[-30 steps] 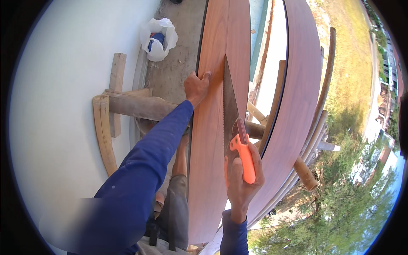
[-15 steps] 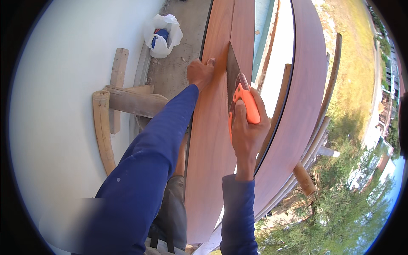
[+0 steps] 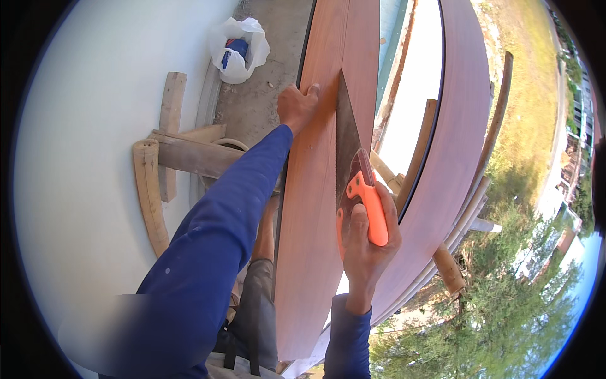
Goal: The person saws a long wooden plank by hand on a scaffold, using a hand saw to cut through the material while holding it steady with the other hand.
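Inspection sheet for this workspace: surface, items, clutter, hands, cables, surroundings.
Surface: long reddish-brown panel, lengthwise line on its far part; cut or mark, unclear.
Items: saw, tip toward the panel's far end.
Clutter: white plastic bag with blue item inside, on floor.
Hands: left hand grips the panel's left edge; right hand holds the saw's orange handle.
Cables: nothing seen.
Surroundings: pale wall left; second panel right; dry grass and greenery beyond.

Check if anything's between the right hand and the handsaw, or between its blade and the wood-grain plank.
Nothing visible. The right hand wraps directly around the orange handle of the handsaw, and the blade meets the wood-grain plank. The left hand holds the plank's left edge, left of the blade and apart from it.
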The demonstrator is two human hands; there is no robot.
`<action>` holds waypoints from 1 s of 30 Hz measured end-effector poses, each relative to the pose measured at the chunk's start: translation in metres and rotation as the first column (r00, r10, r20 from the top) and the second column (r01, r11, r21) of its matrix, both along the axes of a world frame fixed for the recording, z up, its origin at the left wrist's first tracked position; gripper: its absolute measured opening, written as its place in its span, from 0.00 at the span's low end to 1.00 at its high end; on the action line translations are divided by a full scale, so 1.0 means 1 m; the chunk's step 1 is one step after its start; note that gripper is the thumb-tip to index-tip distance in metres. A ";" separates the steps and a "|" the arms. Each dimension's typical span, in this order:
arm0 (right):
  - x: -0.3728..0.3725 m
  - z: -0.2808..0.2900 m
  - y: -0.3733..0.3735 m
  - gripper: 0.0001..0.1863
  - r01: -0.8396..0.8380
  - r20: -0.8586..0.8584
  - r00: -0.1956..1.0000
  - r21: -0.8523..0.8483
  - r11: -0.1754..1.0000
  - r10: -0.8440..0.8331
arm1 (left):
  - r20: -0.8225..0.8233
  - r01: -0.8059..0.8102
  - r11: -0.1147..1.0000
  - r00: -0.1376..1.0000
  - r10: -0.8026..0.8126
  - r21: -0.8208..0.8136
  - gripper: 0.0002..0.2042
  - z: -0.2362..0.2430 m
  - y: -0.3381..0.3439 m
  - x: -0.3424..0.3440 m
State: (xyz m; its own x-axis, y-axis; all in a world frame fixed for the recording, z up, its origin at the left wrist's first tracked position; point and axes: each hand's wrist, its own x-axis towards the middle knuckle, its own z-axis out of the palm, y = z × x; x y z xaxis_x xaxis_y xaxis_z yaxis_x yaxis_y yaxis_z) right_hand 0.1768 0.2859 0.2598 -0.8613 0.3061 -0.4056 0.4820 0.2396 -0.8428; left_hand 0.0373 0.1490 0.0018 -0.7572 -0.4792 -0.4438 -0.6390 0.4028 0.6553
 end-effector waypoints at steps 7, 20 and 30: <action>-0.053 -0.082 -0.007 0.22 -0.056 -0.127 0.990 0.002 0.998 0.056 | 0.032 -0.009 1.000 0.999 0.009 0.013 0.30 -0.003 -0.007 -0.003; 0.077 0.063 0.009 0.23 0.002 -0.022 1.000 0.067 0.998 -0.001 | 0.076 -0.001 0.999 0.997 0.004 -0.044 0.36 -0.005 0.000 -0.011; 0.012 -0.037 0.005 0.23 -0.042 -0.047 0.998 0.030 0.999 0.044 | -0.033 0.057 0.998 0.998 -0.058 -0.034 0.35 -0.013 -0.001 -0.010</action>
State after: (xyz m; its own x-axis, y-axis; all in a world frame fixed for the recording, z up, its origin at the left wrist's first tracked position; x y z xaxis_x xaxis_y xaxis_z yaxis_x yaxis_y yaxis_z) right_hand 0.1886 0.2911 0.2226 -0.8919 0.2793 -0.3556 0.4305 0.2836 -0.8569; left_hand 0.0273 0.1484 -0.0111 -0.7980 -0.4490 -0.4021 -0.5922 0.4600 0.6616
